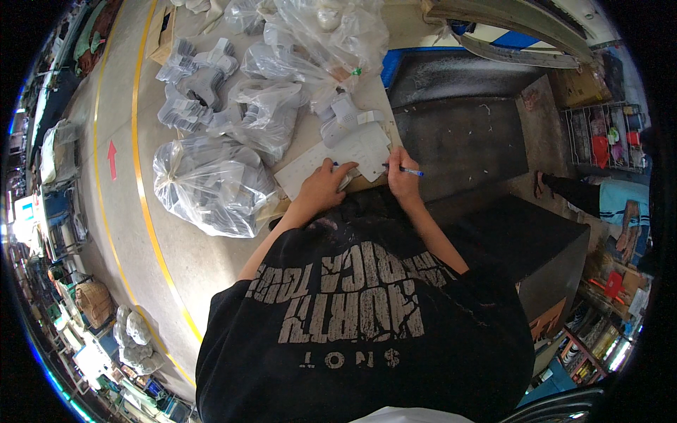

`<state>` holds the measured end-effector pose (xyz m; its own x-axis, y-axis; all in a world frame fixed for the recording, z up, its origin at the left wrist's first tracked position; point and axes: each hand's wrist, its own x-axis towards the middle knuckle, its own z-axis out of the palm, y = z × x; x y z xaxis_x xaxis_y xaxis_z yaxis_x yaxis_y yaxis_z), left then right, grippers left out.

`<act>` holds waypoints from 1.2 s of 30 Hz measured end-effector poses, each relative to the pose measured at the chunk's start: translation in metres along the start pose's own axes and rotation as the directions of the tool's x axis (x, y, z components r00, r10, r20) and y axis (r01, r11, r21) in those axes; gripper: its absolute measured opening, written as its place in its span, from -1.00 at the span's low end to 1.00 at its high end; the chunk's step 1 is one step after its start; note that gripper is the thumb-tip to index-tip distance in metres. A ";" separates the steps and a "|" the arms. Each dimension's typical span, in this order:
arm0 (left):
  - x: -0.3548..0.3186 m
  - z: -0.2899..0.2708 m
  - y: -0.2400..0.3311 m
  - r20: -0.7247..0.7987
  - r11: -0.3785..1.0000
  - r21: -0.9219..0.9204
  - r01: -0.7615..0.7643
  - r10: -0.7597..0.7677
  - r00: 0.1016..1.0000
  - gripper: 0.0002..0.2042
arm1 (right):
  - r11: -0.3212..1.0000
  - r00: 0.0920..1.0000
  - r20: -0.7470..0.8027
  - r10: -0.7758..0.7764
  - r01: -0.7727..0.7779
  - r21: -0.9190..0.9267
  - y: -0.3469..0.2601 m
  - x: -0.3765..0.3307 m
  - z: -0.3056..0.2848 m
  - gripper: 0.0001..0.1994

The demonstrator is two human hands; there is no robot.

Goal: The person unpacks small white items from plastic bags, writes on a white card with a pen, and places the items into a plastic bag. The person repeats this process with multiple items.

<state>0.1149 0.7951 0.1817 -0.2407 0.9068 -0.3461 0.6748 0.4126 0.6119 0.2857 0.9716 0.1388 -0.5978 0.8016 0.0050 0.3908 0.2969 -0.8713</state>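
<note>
My right hand (403, 178) is closed around a blue pen (411, 170), held over the right edge of a white sheet of paper (358, 149). My left hand (326, 189) lies at the near edge of the papers, thumb and forefinger apart. A small blue bit shows by its fingertips, too small to name. Just beyond the sheet sit grey shaped pieces (345, 111). Left of my left hand is a knotted clear plastic bag (211, 187) full of similar grey pieces.
More clear bags (324, 42) and loose stacks of grey pieces (194, 88) cover the far left of the worktop. A black bench (458, 141) stands to the right, with a wire rack (606, 137) beyond. Another person (620, 201) is at the far right. Yellow lines (144, 211) mark the floor.
</note>
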 end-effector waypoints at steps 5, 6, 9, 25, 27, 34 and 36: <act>0.001 0.001 -0.001 0.015 1.000 0.015 0.025 -0.025 1.000 -0.20 | 0.976 0.993 -0.022 0.112 -0.106 0.191 -0.007 0.003 0.004 -0.61; 0.001 0.003 -0.002 0.018 0.999 0.019 0.028 -0.028 0.999 -0.20 | 0.975 0.992 -0.005 0.128 -0.125 0.183 -0.007 0.004 0.000 -0.62; 0.003 0.003 0.000 0.018 0.999 0.031 0.034 -0.034 0.999 -0.20 | 0.986 0.995 -0.008 0.104 -0.102 0.132 0.003 0.003 -0.002 -0.63; -0.001 0.002 0.002 0.012 0.999 0.020 0.038 -0.038 0.999 -0.21 | 0.984 0.995 -0.040 -0.089 0.094 0.150 0.023 0.005 0.008 -0.63; -0.001 0.000 0.002 0.015 0.999 -0.007 0.042 -0.042 0.999 -0.21 | 0.971 0.998 0.030 0.052 -0.057 0.232 0.023 0.007 0.004 -0.64; -0.021 -0.012 -0.014 -0.299 0.956 -0.293 -0.035 -0.057 0.953 -0.43 | 0.935 0.985 0.168 -0.042 -0.020 0.353 -0.015 0.016 -0.003 -0.71; -0.023 -0.013 -0.021 -0.415 0.937 -0.349 0.000 -0.155 0.897 -0.53 | 0.920 0.957 0.275 -0.091 -0.025 0.391 -0.029 0.019 -0.006 -0.71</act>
<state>0.0970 0.7664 0.1857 -0.6097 0.7850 -0.1100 0.3889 0.4172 0.8214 0.2672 0.9807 0.1668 -0.8004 0.5974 -0.0505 0.1002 0.0503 -0.9937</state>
